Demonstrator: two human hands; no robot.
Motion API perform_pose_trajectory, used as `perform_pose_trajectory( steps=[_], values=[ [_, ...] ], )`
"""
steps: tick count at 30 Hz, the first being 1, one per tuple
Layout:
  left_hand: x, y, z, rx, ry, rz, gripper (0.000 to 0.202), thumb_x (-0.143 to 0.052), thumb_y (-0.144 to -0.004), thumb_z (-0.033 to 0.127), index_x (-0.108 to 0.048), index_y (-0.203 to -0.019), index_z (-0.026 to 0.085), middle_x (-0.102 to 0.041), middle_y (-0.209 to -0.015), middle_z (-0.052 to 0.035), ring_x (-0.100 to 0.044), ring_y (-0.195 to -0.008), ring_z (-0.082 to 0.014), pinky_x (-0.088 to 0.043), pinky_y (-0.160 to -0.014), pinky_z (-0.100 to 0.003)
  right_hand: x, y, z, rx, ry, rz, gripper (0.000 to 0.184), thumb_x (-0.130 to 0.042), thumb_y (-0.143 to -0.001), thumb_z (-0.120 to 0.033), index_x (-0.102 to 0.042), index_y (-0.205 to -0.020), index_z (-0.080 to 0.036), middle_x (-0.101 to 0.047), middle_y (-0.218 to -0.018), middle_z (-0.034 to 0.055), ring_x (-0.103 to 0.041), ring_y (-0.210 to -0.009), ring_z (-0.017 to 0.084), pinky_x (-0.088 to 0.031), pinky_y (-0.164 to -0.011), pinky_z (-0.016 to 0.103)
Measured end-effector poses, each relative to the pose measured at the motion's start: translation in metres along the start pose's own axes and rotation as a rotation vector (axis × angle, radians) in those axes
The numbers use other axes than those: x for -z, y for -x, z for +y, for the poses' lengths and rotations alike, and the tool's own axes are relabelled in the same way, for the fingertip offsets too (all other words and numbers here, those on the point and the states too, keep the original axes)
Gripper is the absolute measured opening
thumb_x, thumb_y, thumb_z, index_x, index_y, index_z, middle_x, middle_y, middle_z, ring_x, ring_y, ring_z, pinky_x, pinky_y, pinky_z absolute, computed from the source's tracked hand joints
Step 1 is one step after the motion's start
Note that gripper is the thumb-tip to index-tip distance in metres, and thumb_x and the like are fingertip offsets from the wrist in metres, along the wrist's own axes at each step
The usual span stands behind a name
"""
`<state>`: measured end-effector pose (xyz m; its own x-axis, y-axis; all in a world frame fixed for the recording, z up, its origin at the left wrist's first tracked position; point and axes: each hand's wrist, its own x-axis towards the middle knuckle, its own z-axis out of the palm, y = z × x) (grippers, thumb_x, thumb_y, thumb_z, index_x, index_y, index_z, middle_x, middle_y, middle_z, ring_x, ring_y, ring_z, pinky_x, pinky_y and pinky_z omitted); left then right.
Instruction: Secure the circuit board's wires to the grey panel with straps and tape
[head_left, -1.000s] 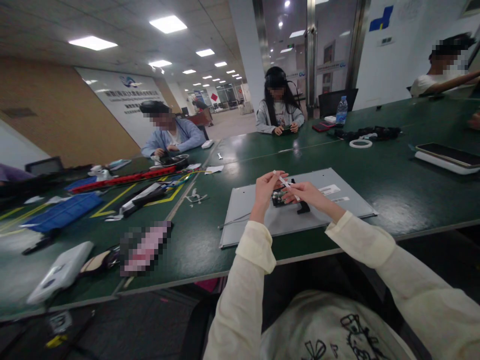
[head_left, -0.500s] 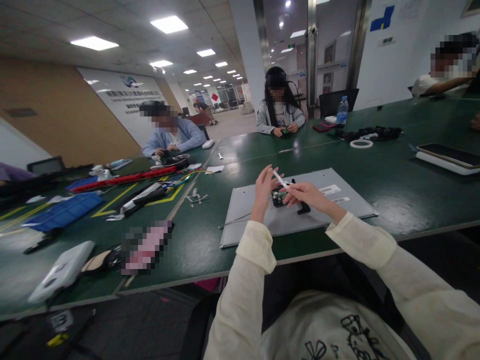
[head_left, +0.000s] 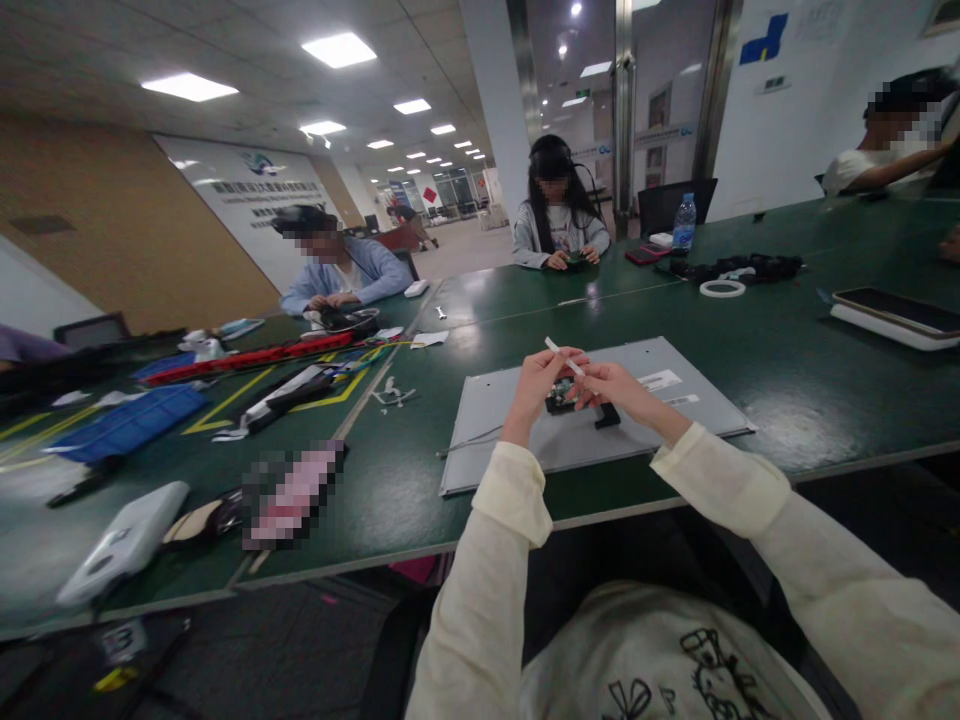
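Note:
A thin white strip slants up between my two hands, above a flat grey panel on the green table. My right hand pinches its lower end. My left hand has its fingers closed around the strip's middle, close to the right fingertips. Under the hands, a small black unit with a bare circuit board lies on the panel, partly covered by my fingers. A black bracket-like part sticks out below my right hand.
A thin rod lies across the panel's left edge. Left of it are white plastic scraps, a pink phone-like object, a white case and a blue tray. A tape ring lies farther right. Co-workers sit across the table.
My left hand has come down and right; its raised fingers are now curled in around the white strip. My right hand stays nearly in place, holding the strip's lower end.

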<state>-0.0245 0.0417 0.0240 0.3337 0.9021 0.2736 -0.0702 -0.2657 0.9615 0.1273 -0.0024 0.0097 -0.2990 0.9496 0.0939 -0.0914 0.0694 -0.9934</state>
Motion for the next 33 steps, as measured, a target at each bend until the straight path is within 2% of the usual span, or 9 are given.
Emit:
perform_pose_trajectory(
  steps=[3,6,9,13,16,20,25,29,33],
  values=[
    [0.000,0.000,0.001,-0.026,-0.033,0.002,0.040,-0.064,-0.077,0.051,-0.073,-0.090,0.013,-0.074,-0.088,-0.0113,-0.068,-0.081,-0.0194,-0.050,-0.080,-0.032,0.002,0.000,0.000,-0.048,-0.032,0.027,0.022,-0.057,-0.084,-0.026,-0.065,-0.102,-0.017,-0.073,-0.090,0.0068,-0.067,-0.064,0.011,-0.045,-0.052,0.017],
    [0.002,-0.001,0.002,-0.035,0.015,0.021,0.041,-0.064,-0.077,0.051,-0.072,-0.090,0.013,-0.074,-0.088,-0.0112,-0.068,-0.084,-0.0202,-0.049,-0.084,-0.033,0.004,-0.002,0.003,-0.085,-0.060,0.057,0.033,-0.058,-0.081,-0.020,-0.063,-0.114,-0.018,-0.073,-0.091,0.0070,-0.068,-0.069,0.012,-0.048,-0.056,0.018],
    [0.005,-0.001,0.002,-0.048,0.074,0.083,0.042,-0.064,-0.077,0.052,-0.071,-0.091,0.013,-0.074,-0.089,-0.0117,-0.069,-0.086,-0.0213,-0.049,-0.087,-0.035,0.005,-0.004,0.006,-0.057,-0.085,0.071,0.035,-0.063,-0.078,-0.020,-0.065,-0.113,-0.018,-0.072,-0.099,0.0073,-0.069,-0.078,0.013,-0.051,-0.063,0.019],
    [0.007,-0.002,0.002,-0.013,0.085,0.095,0.043,-0.064,-0.077,0.053,-0.071,-0.092,0.012,-0.073,-0.090,-0.0133,-0.069,-0.087,-0.0229,-0.049,-0.088,-0.037,0.004,-0.004,0.007,-0.046,-0.057,0.041,0.026,-0.069,-0.077,-0.030,-0.070,-0.099,-0.017,-0.071,-0.103,0.0085,-0.069,-0.083,0.015,-0.052,-0.068,0.021],
    [0.006,-0.002,0.002,0.004,0.086,0.087,0.043,-0.064,-0.078,0.052,-0.071,-0.093,0.013,-0.073,-0.092,-0.0137,-0.069,-0.091,-0.0234,-0.049,-0.089,-0.038,0.003,-0.002,0.005,-0.054,-0.018,0.015,0.031,-0.064,-0.083,-0.042,-0.071,-0.097,-0.016,-0.073,-0.095,0.0098,-0.069,-0.082,0.015,-0.051,-0.067,0.022],
    [0.004,-0.002,0.003,-0.002,0.097,0.096,0.042,-0.062,-0.080,0.051,-0.069,-0.098,0.014,-0.071,-0.103,-0.0148,-0.067,-0.098,-0.0236,-0.048,-0.091,-0.037,0.004,-0.001,0.005,-0.035,0.038,-0.008,0.037,-0.059,-0.086,-0.049,-0.072,-0.094,-0.015,-0.073,-0.088,0.0106,-0.069,-0.074,0.014,-0.050,-0.063,0.021],
    [0.006,-0.003,0.004,-0.014,0.142,0.117,0.050,-0.063,-0.080,0.048,-0.058,-0.122,0.020,-0.066,-0.117,-0.0120,-0.067,-0.098,-0.0218,-0.049,-0.088,-0.035,0.005,0.002,0.004,0.031,0.060,-0.094,0.043,-0.059,-0.083,-0.054,-0.071,-0.096,-0.014,-0.073,-0.083,0.0101,-0.068,-0.072,0.014,-0.047,-0.060,0.021],
    [0.010,-0.002,0.008,0.002,0.200,0.185,0.057,-0.056,-0.083,0.055,-0.051,-0.129,0.021,-0.069,-0.111,-0.0117,-0.068,-0.093,-0.0211,-0.051,-0.084,-0.035,0.003,0.006,0.002,0.064,0.085,-0.155,0.047,-0.057,-0.083,-0.058,-0.071,-0.094,-0.015,-0.073,-0.083,0.0092,-0.067,-0.071,0.014,-0.047,-0.060,0.020],
    [0.010,-0.001,0.011,0.063,0.235,0.157,0.064,-0.048,-0.083,0.064,-0.052,-0.128,0.019,-0.072,-0.102,-0.0123,-0.069,-0.089,-0.0219,-0.051,-0.083,-0.036,0.003,0.005,0.002,0.081,0.072,-0.097,0.047,-0.057,-0.082,-0.059,-0.070,-0.096,-0.015,-0.072,-0.080,0.0081,-0.066,-0.066,0.013,-0.047,-0.058,0.020]
  ],
)
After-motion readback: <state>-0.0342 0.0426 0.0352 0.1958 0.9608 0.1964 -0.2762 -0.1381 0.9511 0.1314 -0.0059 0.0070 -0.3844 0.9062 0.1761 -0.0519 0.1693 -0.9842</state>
